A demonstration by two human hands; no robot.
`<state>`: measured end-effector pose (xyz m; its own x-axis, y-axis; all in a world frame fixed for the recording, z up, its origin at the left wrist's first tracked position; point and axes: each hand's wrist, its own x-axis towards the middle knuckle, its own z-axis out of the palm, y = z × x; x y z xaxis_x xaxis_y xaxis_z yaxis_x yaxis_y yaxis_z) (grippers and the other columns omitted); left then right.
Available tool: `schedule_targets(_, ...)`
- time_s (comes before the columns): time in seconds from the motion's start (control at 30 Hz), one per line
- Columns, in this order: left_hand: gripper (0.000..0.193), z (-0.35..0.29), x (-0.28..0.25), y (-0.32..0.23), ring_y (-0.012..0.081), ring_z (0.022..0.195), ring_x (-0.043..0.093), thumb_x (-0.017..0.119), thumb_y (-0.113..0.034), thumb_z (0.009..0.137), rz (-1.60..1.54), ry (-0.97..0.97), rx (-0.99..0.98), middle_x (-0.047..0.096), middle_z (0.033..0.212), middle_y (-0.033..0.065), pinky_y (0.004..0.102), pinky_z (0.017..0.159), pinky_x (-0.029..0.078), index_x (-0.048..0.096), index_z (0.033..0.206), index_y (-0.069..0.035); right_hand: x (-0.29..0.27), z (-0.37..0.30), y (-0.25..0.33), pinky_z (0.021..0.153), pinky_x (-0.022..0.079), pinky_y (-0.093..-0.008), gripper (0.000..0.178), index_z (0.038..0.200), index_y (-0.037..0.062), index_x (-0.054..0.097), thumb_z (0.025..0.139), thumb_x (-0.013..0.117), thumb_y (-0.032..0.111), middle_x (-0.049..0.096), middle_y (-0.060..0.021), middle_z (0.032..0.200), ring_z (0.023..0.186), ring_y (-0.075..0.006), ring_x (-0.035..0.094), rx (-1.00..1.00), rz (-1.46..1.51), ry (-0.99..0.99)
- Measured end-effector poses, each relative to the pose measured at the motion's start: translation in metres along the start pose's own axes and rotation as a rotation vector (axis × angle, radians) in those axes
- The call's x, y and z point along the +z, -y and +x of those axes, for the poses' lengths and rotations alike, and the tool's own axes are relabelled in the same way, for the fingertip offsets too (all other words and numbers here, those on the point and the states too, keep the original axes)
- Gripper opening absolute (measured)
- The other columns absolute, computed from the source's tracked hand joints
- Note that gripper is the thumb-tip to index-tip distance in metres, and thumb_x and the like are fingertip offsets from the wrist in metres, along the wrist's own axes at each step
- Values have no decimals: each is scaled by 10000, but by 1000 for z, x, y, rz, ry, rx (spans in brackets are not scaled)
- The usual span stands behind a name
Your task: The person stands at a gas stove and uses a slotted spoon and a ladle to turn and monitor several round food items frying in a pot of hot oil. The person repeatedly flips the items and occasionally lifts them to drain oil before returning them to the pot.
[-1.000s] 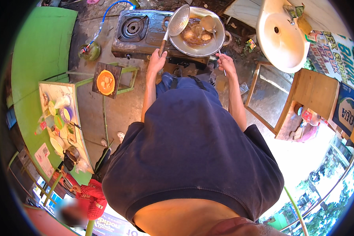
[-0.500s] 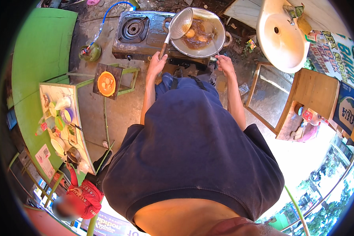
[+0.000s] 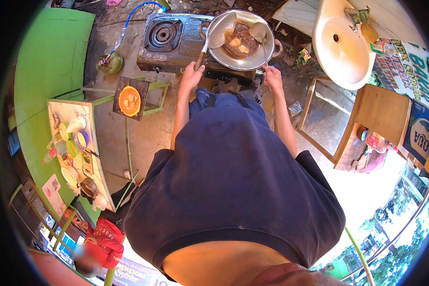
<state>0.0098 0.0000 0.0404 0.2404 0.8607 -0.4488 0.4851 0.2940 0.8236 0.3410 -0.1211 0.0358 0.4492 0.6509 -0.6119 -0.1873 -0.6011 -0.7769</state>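
My left hand [image 3: 191,76] is closed round the dark handle of a perforated skimmer [image 3: 221,36]. The skimmer's round head leans over the left side of a wide metal wok [image 3: 238,65]. My right hand [image 3: 272,78] grips the thin handle of a metal spatula [image 3: 258,32], whose blade is above the wok's right half. Between the two tools, brown bubbling oil [image 3: 238,50] fills the bottom of the wok. A few pale golden food pieces [image 3: 243,48] sit in it; their kind is unclear.
The wok stands on the right burner of a gas stove [image 3: 152,59]; the left burner [image 3: 163,35] is bare. An orange bowl of pale pieces [image 3: 129,101] rests on a stool to the left. A white sink [image 3: 319,62] is at right. Someone in red [image 3: 107,243] is at lower left.
The spatula blade has come up into sight at the wok's right. The skimmer head has shifted slightly and lower into the wok. The person in red has drawn an arm back from the table.
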Motion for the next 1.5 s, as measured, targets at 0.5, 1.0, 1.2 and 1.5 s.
schedule_targets(0.5, 302, 14, 2, 32, 101, 644, 556, 649, -316, 962, 181, -148, 124, 574, 728, 7, 286, 553, 421, 591, 1059, -37, 8, -11, 6, 419, 301, -221, 265, 1190, -2, 623, 1047, 498, 182, 481, 35, 677, 478, -42, 353, -3, 116, 49)
schedule_targets(1.0, 269, 8, -1, 16, 48, 494, 429, 633, -295, 979, 19, -67, 15, 514, 678, -15, 238, 426, 314, 569, 1092, -59, -2, -5, -1, 422, 304, -228, 247, 1136, 32, 648, 1043, 505, 210, 484, 42, 666, 484, -40, 367, 57, 169, 152)
schedule_targets(1.2, 379, 6, -8, 2, 182, 674, 619, 643, -317, 950, -110, 68, -78, 654, 766, 93, 348, 623, 479, 608, 1092, 32, -2, -6, 3, 422, 303, -227, 244, 1124, 29, 650, 1039, 510, 209, 484, 42, 657, 484, -39, 360, 42, -44, 71)
schedule_targets(1.5, 379, -4, -4, -3, 143, 626, 589, 639, -325, 957, -107, 71, -90, 638, 750, 72, 327, 561, 465, 596, 1087, 29, -2, 0, -7, 407, 289, -238, 284, 1171, 12, 644, 1047, 505, 227, 480, 38, 655, 482, -40, 362, -52, -161, 67)
